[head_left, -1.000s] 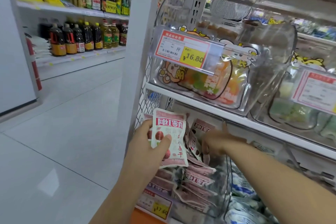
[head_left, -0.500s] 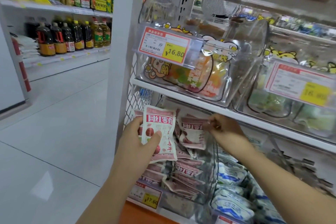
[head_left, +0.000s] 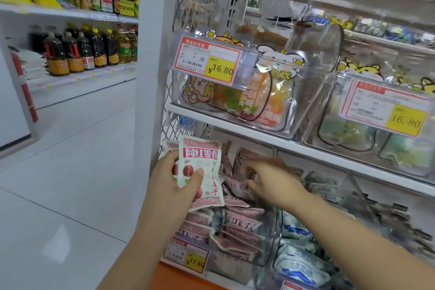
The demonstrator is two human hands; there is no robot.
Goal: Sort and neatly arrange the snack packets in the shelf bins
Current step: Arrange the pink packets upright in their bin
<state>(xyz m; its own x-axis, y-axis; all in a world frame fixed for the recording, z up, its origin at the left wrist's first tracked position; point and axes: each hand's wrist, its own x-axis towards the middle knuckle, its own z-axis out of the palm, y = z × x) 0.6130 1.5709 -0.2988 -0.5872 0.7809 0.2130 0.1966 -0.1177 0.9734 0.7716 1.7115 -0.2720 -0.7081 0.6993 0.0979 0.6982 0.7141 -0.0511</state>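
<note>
Head view shows you the white shelf unit (head_left: 259, 126) filling the right half. The pink bin (head_left: 235, 263), a clear one on its lower level, is the reference here. Directly above the pink bin, on the next board, stands a bigger upper bin (head_left: 308, 92) with colourful bags and cartoon stickers. Just to the right of the pink bin lie blue-and-white packets (head_left: 299, 263). Inside it the pink packets (head_left: 237, 223) lie in a loose, uneven pile. Your left hand (head_left: 174, 186) is in front of the bin's upper left corner and grips at least 2 held packets (head_left: 202, 167) upright, thumb across the front one. Your right hand (head_left: 275, 181) is over the pile, fingers bent down toward it. It is blurred, so I cannot tell if it holds one. A price tag (head_left: 188, 256) reading 17.60 sits on the bin's front, lower left.
</note>
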